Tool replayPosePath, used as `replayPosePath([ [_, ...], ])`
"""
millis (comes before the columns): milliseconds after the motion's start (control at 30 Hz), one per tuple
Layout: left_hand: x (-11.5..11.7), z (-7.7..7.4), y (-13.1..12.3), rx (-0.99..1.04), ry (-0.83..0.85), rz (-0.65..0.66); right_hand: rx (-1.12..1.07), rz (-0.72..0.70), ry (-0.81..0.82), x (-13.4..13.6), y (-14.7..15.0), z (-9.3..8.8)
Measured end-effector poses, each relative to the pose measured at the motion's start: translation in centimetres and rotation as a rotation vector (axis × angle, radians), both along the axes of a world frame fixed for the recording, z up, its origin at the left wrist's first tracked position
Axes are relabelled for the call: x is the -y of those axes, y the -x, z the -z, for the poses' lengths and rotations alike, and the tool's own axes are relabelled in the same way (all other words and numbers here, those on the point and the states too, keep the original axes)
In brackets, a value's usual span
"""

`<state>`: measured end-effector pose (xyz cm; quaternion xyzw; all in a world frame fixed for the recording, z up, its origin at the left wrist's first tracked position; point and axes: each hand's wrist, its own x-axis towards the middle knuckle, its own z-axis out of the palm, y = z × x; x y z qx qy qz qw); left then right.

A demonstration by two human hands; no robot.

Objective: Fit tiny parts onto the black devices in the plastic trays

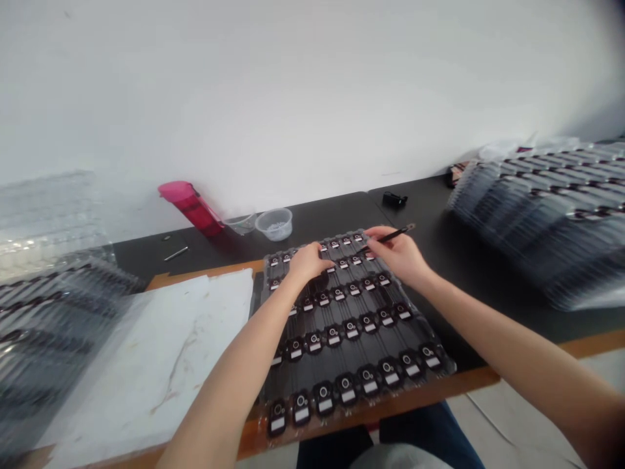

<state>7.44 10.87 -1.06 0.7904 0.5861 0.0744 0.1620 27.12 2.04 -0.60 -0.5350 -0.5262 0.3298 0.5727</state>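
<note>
Your right grip (398, 255) pinches a slim black pen (391, 237), left grip (306, 262) flat on a flimsy-looking black plastic tray (450, 367): take its rim.

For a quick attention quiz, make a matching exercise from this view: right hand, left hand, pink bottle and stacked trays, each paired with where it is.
Things: 1 right hand, 2 left hand, 3 pink bottle, 4 stacked trays.
Places: A piled at the right end of the table; B resting on the tray of black devices; C tilted beside a clear plastic bowl; D holding a black pencil.
Pairs: 1-D, 2-B, 3-C, 4-A.
</note>
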Motion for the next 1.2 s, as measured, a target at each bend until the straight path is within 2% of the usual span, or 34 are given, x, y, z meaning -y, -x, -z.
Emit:
replayPosePath([
  [100,-0.1,0.2,0.2,0.065,-0.007,0.002,0.23,0.03,0.179,1.5,-3.4,-1.2],
  [200,0.0,0.0,0.6,0.224,-0.024,-0.03,0.624,-0.076,0.416,3.0,-6.6,-1.8],
  [267,0.4,-0.4,1.2,0.372,0.043,-0.089,0.789,-0.17,0.538,3.8,-8.0,-1.8],
  [433,2.0,-2.0,4.3,0.777,0.423,-0.179,0.755,-0.374,0.744,4.3,-9.2,-0.8],
  [533,3.7,-2.6,7.0,0.949,0.522,-0.206,0.752,-0.374,0.766,4.1,-9.2,-0.1],
  [700,7.7,-2.8,11.3,1.131,0.504,-0.257,0.952,-0.282,0.67,4.2,-8.8,1.1],
  [800,10.2,-3.2,12.7,1.191,0.475,-0.245,1.085,-0.224,0.613,4.5,-8.2,1.4],
  [867,11.7,-3.7,13.1,1.212,0.476,-0.219,1.158,-0.134,0.535,5.4,-7.8,0.8],
  [933,13.4,-4.1,13.4,1.23,0.475,-0.203,1.175,0.004,0.394,7.8,-7.4,-0.3],
  [1000,15.6,-4.4,13.9,1.256,0.48,-0.206,1.091,0.096,0.26,12.0,-6.9,-0.9],
  [1067,18.7,-4.2,14.7,1.277,0.55,-0.218,0.929,0.012,0.265,17.6,-6.3,0.1],
  [1133,22.6,-3.1,15.3,1.276,0.7,-0.172,0.693,-0.126,0.427,23.8,-5.4,3.4],
  [1200,26.4,-1.3,15.2,1.22,0.87,-0.109,0.568,-0.015,0.592,29.7,-4.7,8.7],
])
